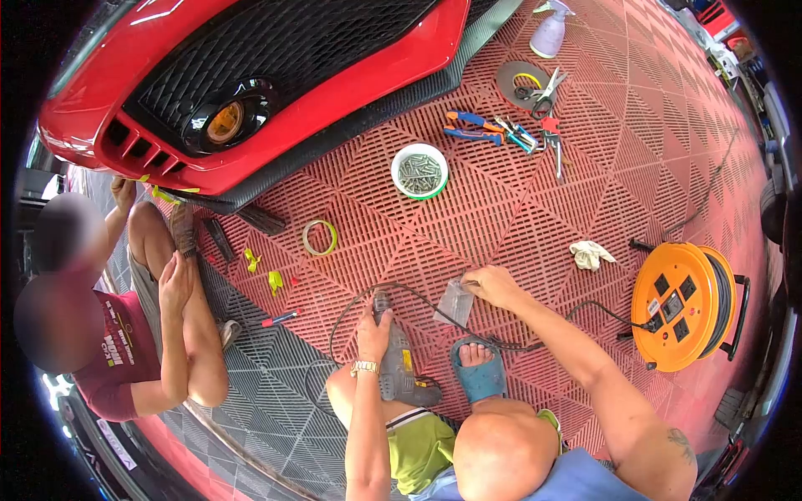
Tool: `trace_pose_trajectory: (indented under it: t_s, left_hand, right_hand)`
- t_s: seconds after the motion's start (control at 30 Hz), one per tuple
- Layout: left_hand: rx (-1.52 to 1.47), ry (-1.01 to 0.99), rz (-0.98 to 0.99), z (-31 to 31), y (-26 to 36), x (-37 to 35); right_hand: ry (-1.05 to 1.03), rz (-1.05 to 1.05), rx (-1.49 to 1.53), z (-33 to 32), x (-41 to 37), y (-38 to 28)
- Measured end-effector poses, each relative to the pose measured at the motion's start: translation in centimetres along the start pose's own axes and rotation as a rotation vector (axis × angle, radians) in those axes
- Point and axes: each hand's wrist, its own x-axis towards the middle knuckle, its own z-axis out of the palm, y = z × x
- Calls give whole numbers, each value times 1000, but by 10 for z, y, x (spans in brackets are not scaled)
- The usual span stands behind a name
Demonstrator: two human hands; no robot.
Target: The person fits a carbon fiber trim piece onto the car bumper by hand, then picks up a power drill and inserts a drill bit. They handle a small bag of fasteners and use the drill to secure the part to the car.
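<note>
My left hand (373, 336), with a metal-band watch at the wrist, is closed round the front end of a grey power drill (398, 367) near my left knee. Out to the right, my right hand (493, 286) pinches the upper corner of a small clear plastic bag (454, 302) above my sandalled foot. What the bag holds is too small to tell. A black cable (535, 345) runs over the floor from the drill side towards an orange cable reel (681, 306).
A red car bumper (334, 108) fills the upper left. A co-worker (125, 351) sits at the left, one hand at its edge. A bowl of screws (420, 170), a tape ring (320, 238), pliers (474, 127), scissors (547, 93), a cloth (591, 255) and a spray bottle (549, 33) lie about.
</note>
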Motion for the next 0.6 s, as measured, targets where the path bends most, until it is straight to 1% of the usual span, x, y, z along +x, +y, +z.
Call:
trace_pose_trajectory:
  t_s: [0.03, 0.07, 0.1, 0.13, 0.17, 0.2, 0.27, 0.3, 0.33, 0.37, 0.4, 0.43, 0.47, 0.53, 0.57, 0.6]
  left_hand:
    - [2, -1, -2, -5, 9, -6]
    - [269, 52, 76, -11, 19, -16]
    - [534, 104, 157, -18, 35, -27]
    - [532, 99, 160, -26, 60, -36]
    - [445, 112, 229, -36, 90, -44]
    - [358, 125, 293, -35, 108, -49]
    - [35, -17, 351, -2, 119, -48]
    - [38, -86, 372, 22, 115, -44]
    - [39, -155, 396, 42, 109, -37]
    - [34, -149, 397, 52, 107, -29]
    - [86, -241, 325, 61, 106, -22]
    - [138, -336, 254, 68, 104, -17]
    - [135, -338, 257, 73, 100, -15]
    - [65, -214, 292, 78, 90, -11]
    - [55, -176, 252, 83, 88, -10]
    - [57, -175, 253, 83, 93, -9]
  right_hand:
    - [-47, -10, -22, -1, 1, 0]
    - [-92, -17, -44, -3, 1, 0]
    - [-92, -11, -43, -2, -1, 2]
    - [-72, -59, -41, 0, -3, 4]
    - [-54, -108, -38, 3, -6, 6]
    - [-58, -105, -36, 5, -10, 4]
    - [-91, -6, 0, 3, -17, -7]
    - [-141, 60, 18, 0, -19, -15]
    - [-142, 54, 13, 3, -20, -17]
    - [-122, 76, 25, 7, -23, -17]
    - [-102, 102, 38, 12, -26, -16]
    - [-42, 65, 36, 18, -28, -12]
    - [-41, 68, 33, 23, -31, -8]
    - [98, 191, 168, 28, -30, -13]
    - [99, 190, 171, 30, -28, -15]
    - [130, 261, 212, 29, -26, -17]
